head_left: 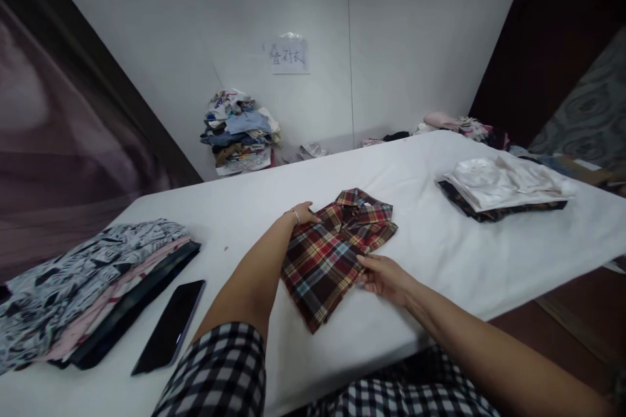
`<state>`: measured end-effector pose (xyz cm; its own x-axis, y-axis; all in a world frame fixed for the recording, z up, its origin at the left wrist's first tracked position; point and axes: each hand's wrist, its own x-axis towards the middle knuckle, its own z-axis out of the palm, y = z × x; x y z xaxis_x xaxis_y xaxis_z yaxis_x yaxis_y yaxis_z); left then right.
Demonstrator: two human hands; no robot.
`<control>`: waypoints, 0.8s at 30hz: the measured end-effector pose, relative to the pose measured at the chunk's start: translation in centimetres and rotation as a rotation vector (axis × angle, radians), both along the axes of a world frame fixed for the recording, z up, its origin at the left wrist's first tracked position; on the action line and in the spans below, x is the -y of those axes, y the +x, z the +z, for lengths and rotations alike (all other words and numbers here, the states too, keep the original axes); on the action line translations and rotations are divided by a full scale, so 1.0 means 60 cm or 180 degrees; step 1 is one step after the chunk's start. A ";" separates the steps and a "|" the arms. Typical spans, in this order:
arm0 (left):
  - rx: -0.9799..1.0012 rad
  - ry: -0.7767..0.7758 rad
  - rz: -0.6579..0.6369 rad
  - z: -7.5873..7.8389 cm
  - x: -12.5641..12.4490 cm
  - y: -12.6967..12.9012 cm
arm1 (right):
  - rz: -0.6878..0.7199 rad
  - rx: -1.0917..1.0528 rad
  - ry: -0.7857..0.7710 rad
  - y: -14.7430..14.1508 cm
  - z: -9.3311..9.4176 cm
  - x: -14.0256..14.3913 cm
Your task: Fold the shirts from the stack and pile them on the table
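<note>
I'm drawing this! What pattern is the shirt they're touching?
The shirt is dark plaid with red; head view.

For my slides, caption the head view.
Left hand and right hand touch a plaid shirt on a white table, between patterned clothing and white clothing.

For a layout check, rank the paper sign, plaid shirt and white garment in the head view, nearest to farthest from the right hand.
1. Plaid shirt, at the right hand.
2. White garment, farther right.
3. Paper sign, on the wall.
</note>
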<state>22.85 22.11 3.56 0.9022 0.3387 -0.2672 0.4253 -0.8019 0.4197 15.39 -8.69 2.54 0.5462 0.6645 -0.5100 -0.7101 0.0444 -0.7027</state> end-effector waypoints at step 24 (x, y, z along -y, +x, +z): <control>0.3227 -0.1142 -0.0537 0.242 0.055 -0.132 | -0.0965 0.4497 -0.0655 0.185 0.187 0.079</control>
